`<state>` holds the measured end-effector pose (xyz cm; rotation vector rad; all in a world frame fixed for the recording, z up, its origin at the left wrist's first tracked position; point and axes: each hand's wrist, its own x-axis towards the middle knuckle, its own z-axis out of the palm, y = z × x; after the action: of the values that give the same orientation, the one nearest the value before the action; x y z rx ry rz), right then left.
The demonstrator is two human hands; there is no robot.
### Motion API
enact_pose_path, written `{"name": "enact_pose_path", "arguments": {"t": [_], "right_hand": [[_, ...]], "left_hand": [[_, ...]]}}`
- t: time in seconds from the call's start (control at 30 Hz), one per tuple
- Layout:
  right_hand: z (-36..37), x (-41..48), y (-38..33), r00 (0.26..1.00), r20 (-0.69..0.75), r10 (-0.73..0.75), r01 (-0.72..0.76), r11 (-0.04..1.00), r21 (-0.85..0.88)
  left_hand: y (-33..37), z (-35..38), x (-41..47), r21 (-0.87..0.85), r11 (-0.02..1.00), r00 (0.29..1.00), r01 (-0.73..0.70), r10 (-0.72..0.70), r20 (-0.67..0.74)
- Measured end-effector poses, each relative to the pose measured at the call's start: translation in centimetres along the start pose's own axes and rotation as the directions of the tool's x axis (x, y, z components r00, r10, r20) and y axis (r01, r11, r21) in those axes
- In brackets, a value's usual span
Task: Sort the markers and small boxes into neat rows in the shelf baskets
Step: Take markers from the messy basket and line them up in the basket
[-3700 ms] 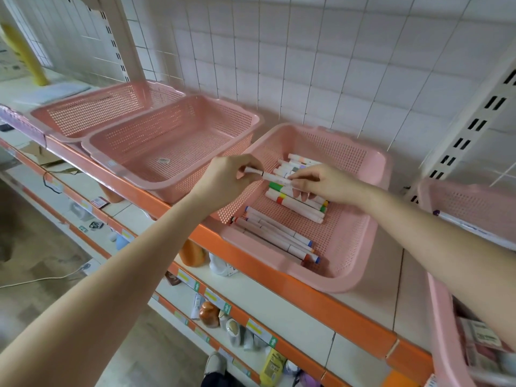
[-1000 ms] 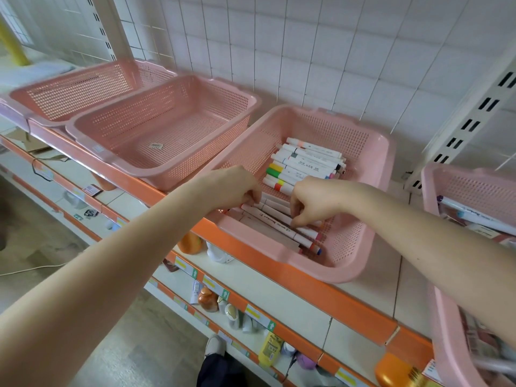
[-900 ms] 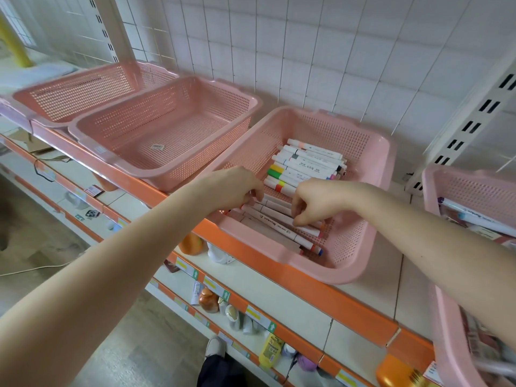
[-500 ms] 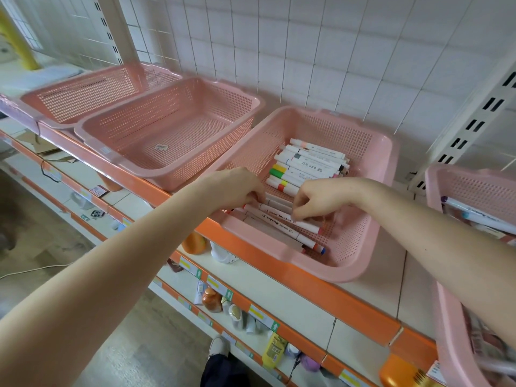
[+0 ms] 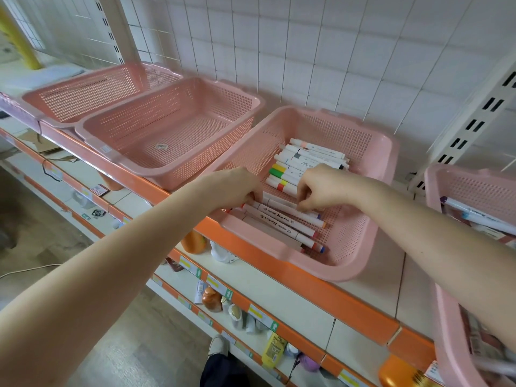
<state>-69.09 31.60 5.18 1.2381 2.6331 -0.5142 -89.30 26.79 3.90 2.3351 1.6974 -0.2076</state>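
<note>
Both hands have dropped from the back row (image 5: 310, 159) to the front row of markers (image 5: 282, 223) in the middle basket (image 5: 349, 270). The right hand (image 5: 321, 187) has its grip pinched on one front-row marker (image 5: 289, 209). The left hand (image 5: 234, 188) hides its grip at their ends, so its state cannot be told. A careless tug could roll neighbours askew.

I see cream shelf (image 5: 371, 291) with orange edge (image 5: 321, 291) along front. Four pink baskets in row on top. Left basket (image 5: 83, 93) and second basket (image 5: 167, 113) touch at rims. Third basket (image 5: 354, 238) sits just beside second, angled, front corner hanging over orange edge. Right basket (image 5: 446, 331) stands apart, partly out of my view. Bare strip of shelf shows between third and right.
</note>
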Motion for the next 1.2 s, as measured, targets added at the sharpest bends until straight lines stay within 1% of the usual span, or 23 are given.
{"name": "enact_pose_path", "arguments": {"t": [0.1, 0.2, 0.3, 0.37, 0.5, 0.63, 0.7, 0.8, 0.83, 0.97, 1.07, 1.2], "right_hand": [[0.2, -0.2, -0.2, 1.0, 0.025, -0.006, 0.007, 0.999, -0.053], [0.5, -0.2, -0.7, 1.0, 0.018, -0.019, 0.021, 0.992, -0.121], [0.8, -0.1, -0.8, 1.0, 0.027, -0.008, 0.012, 0.99, -0.142], [0.8, -0.2, -0.8, 0.999, 0.043, 0.007, -0.001, 0.992, -0.125], [-0.1, -0.5, -0.5, 0.997, 0.06, 0.044, -0.042, 0.999, -0.021], [-0.1, -0.5, -0.4, 0.995, 0.079, 0.069, -0.069, 0.998, 0.007], [0.1, -0.4, -0.5, 0.992, 0.096, 0.075, -0.076, 0.997, -0.001], [0.0, -0.5, -0.5, 0.991, 0.11, 0.07, -0.071, 0.997, 0.004], [-0.1, -0.6, -0.5, 0.991, 0.117, 0.064, -0.066, 0.998, 0.015], [-0.5, -0.7, -0.6, 0.99, 0.14, 0.033, -0.045, 0.995, 0.084], [-0.6, -0.5, -0.4, 0.988, 0.149, 0.026, -0.041, 0.994, 0.103], [-0.3, -0.2, -0.1, 0.99, 0.144, 0.001, -0.013, 0.996, 0.085]], "left_hand": [[0.1, 0.0, -0.1, -0.001, 1.0, 1.0, -0.002, 0.002, 0.005], [0.3, -0.2, -0.3, -0.008, 1.0, 1.0, -0.005, 0.005, -0.009], [0.1, 0.0, -0.2, -0.023, 1.0, 1.0, 0.005, -0.005, -0.017], [0.1, 0.0, -0.2, -0.046, 0.999, 1.0, 0.007, -0.008, -0.027], [0.7, -0.5, -0.5, -0.051, 0.999, 1.0, 0.009, -0.011, -0.026], [0.9, -0.6, -0.6, -0.055, 0.998, 0.999, -0.006, 0.004, -0.038], [0.8, -0.6, -0.6, -0.061, 0.998, 0.997, -0.02, 0.015, -0.078], [0.8, -0.7, -0.7, -0.098, 0.993, 0.975, -0.064, 0.042, -0.216], [0.8, -0.7, -0.8, -0.107, 0.992, 0.97, -0.068, 0.04, -0.24], [0.8, -0.7, -0.8, -0.079, 0.995, 0.978, -0.067, 0.05, -0.201], [0.7, -0.6, -0.7, -0.078, 0.994, 0.979, -0.072, 0.056, -0.195], [0.7, -0.5, -0.7, -0.084, 0.995, 0.984, -0.05, 0.035, -0.173]]}}
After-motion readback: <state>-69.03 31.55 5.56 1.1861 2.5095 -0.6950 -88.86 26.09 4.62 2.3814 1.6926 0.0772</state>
